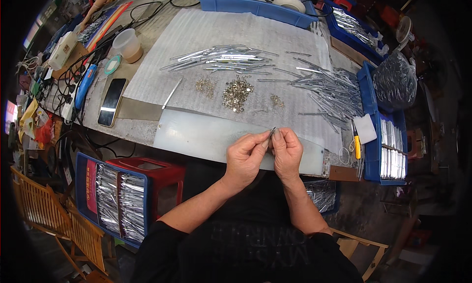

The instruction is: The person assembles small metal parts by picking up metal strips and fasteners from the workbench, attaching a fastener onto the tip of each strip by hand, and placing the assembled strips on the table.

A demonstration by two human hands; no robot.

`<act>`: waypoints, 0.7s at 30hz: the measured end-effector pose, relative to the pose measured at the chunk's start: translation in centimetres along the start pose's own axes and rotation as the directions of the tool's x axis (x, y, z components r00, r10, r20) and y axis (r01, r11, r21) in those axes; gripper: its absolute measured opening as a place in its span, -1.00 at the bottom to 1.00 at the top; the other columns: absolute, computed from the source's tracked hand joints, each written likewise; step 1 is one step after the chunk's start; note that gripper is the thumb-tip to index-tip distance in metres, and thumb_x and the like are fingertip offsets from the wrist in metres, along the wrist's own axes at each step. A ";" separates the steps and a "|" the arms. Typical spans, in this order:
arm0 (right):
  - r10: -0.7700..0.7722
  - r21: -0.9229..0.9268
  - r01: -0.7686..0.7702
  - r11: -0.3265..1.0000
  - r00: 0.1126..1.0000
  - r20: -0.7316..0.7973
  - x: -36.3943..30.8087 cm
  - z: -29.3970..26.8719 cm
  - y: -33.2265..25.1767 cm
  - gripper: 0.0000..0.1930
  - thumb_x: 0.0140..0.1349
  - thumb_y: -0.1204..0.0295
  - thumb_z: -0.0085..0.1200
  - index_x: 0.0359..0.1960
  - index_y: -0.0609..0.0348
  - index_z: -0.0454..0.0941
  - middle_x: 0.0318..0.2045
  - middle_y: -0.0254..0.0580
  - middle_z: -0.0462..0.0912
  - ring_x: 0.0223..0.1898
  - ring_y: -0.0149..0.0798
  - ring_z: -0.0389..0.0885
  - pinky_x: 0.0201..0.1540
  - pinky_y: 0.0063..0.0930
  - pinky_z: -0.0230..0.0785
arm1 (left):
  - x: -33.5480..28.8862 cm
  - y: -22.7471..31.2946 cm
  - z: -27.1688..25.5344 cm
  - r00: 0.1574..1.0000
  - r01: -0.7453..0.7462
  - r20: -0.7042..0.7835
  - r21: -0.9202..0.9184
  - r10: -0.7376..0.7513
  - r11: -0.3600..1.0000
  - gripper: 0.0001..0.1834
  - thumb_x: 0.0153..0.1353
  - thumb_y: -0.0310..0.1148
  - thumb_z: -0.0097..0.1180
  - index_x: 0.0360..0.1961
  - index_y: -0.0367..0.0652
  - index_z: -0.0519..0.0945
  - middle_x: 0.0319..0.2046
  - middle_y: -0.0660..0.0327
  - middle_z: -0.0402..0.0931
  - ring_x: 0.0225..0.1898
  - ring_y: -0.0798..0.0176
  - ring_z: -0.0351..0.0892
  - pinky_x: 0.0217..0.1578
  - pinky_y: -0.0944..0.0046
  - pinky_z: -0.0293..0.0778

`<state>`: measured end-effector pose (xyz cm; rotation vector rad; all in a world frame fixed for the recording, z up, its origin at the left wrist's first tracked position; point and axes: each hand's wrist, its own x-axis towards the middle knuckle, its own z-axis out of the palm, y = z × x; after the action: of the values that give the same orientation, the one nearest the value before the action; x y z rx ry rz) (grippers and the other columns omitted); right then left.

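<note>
My left hand [244, 157] and my right hand [287, 152] meet above the pale translucent board [196, 131] at the table's near edge. Both are closed in a pinch on a thin metal strip [272, 132], of which only a short dark end shows between the fingertips. Beyond the board lie a heap of small brass-coloured metal parts [237, 95] and two smaller heaps, one [205, 88] on its left and one [277, 101] on its right. A pile of slim silver strips [221, 58] lies farther back, and another pile [332, 91] spreads to the right. One single strip [172, 93] rests alone at the left.
A phone [112, 102], a plastic cup [128, 45] and a blue-handled tool [86, 86] lie left on the table. Right are a yellow-handled tool [357, 144] and a blue bin [372, 111]. A blue crate [148, 204] of wrapped strips and a red stool [169, 172] stand lower left.
</note>
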<state>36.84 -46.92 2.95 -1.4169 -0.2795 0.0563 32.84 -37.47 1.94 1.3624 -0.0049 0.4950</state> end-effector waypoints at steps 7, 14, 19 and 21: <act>0.013 -0.102 -0.009 0.995 0.999 0.039 0.1 -0.1 -0.8 -0.72 0.24 0.30 -0.13 -0.53 0.26 0.41 -0.68 -0.41 0.38 -0.60 -0.60 0.28 -0.55 -0.70 0.17 | -0.2 -0.1 -0.1 0.999 0.034 0.014 -0.031 -0.033 0.999 -0.78 0.12 -0.61 -0.03 -0.19 -0.29 0.50 -0.45 0.28 0.43 -0.55 0.58 0.28 -0.59 0.59 0.20; 0.001 -0.041 -0.002 0.999 0.999 -0.036 1.0 -1.1 -0.1 -0.77 0.20 0.34 -0.05 -0.50 0.27 0.41 -0.63 -0.40 0.43 -0.58 -0.62 0.32 -0.55 -0.76 0.18 | -0.2 0.2 -0.2 0.997 0.067 0.037 -0.055 -0.065 0.996 -0.78 0.12 -0.61 -0.03 -0.18 -0.29 0.50 -0.48 0.30 0.42 -0.58 0.60 0.25 -0.64 0.61 0.15; -0.008 -0.130 -0.002 0.991 0.997 -0.080 1.2 -1.8 0.5 -0.81 0.06 0.41 0.12 -0.43 0.27 0.40 -0.62 -0.43 0.43 -0.54 -0.63 0.35 -0.53 -0.77 0.21 | -0.4 0.5 0.0 0.998 0.050 0.043 -0.051 -0.048 0.997 -0.78 0.12 -0.61 -0.03 -0.18 -0.30 0.50 -0.50 0.29 0.42 -0.60 0.61 0.24 -0.66 0.62 0.13; 0.054 -0.052 -0.060 0.997 0.992 -0.114 1.2 -1.8 0.5 -0.80 0.07 0.41 0.12 -0.42 0.28 0.40 -0.62 -0.43 0.42 -0.53 -0.62 0.35 -0.53 -0.75 0.22 | -0.3 0.5 0.0 0.996 0.091 0.032 -0.087 -0.088 0.992 -0.78 0.11 -0.61 -0.03 -0.18 -0.31 0.50 -0.51 0.29 0.42 -0.60 0.61 0.24 -0.66 0.62 0.13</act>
<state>38.41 -48.30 2.40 -1.4775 -0.1488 0.0155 32.39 -37.50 2.31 1.2767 0.0113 0.3962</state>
